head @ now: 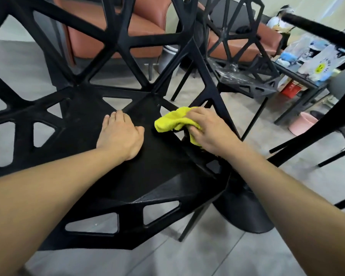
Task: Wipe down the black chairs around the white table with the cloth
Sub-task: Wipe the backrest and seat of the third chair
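A black chair [159, 172] with triangular cut-outs fills the middle of the head view; its open lattice back rises at the top. My left hand [121, 135] lies flat on the seat, fingers together, holding nothing. My right hand [206, 129] grips a bunched yellow cloth [172, 120] and presses it on the seat's right side, near the base of the back. A second black chair [245, 80] of the same design stands behind to the right. The white table is not in view.
Orange-brown armchairs [147, 26] stand at the back. A dark table [299, 76] at the right carries plastic bags and clutter, with a pink basin [302, 124] on the floor below. A person sits at the far right. Black chair legs [311, 136] cross the right side over grey floor.
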`<state>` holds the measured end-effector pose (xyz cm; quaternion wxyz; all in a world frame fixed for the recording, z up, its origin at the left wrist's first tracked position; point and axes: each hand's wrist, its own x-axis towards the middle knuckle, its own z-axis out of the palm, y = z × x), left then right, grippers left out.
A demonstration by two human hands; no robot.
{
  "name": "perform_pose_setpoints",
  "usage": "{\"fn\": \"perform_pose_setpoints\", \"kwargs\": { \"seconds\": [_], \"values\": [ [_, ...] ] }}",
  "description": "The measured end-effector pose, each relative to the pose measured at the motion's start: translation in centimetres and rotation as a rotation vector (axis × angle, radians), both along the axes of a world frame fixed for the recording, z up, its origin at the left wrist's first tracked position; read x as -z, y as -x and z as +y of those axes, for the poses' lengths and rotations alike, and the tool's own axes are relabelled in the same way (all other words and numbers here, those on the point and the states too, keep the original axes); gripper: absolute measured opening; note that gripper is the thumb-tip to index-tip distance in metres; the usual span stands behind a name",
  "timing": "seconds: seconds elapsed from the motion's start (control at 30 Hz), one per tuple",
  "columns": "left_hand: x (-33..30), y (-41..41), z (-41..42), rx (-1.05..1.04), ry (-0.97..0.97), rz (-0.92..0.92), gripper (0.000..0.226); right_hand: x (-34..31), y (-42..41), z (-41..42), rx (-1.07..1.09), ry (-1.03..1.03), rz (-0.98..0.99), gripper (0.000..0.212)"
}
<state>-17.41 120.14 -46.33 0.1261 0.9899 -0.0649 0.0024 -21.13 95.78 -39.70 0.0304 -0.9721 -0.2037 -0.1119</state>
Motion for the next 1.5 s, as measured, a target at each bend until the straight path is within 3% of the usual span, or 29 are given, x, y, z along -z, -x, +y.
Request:
{"fn": "perform_pose_setpoints", "kwargs": {
  "seconds": [0.1,0.3,0.47,0.53,0.6,0.7,0.8,0.87,1.0,1.17,1.4,1.5],
  "values": [
    [0.0,0.0,0.0,0.0,-0.005,-0.019,0.062,0.1,2.0,2.1,-0.062,-0.072,0.054,0.025],
    [0.3,-0.4,0.4,0.051,-0.057,-0.027,0.057,1.0,10.9,6.7,-0.126,-0.139,0.087,0.033],
    [-0.6,0.2,0.5,0.022,0.112,-0.015,0.053,1.1,11.7,1.3,0.086,0.023,-0.067,0.041],
    [-1.2,0.7,0.8,0.053,0.218,-0.042,0.049,1.2,11.5,-0.3,0.188,-0.046,-0.13,0.039],
    [-1.8,1.2,1.0,0.044,0.307,-0.062,0.044,1.9,12.8,1.4,0.168,-0.156,-0.141,0.037],
    [-2.4,1.8,1.6,0.087,0.382,-0.089,0.036,2.6,16.0,6.2,0.004,-0.259,-0.008,0.039],
    [-2.9,3.2,4.0,0.215,0.249,-0.014,0.032,2.1,15.8,6.1,-0.078,-0.211,0.033,0.043],
    [-3.5,5.0,6.8,0.282,0.107,0.005,0.032,2.3,14.8,4.0,0.04,-0.263,-0.034,0.043],
    [-3.7,10.3,13.7,0.288,-0.007,-0.121,0.036,4.1,15.8,4.3,0.091,-0.346,-0.142,0.039],
    [-2.1,14.8,16.4,0.239,0.072,-0.245,0.042,5.7,17.9,9.9,-0.088,-0.28,-0.176,0.043],
    [-2.0,15.3,15.6,0.169,0.242,-0.318,0.03,6.7,18.6,16.9,0.178,-0.295,-0.268,0.042],
    [-2.5,15.6,15.5,0.175,0.303,-0.306,0.026,6.3,19.3,19.2,0.138,-0.301,-0.309,0.039]
  ]
}}
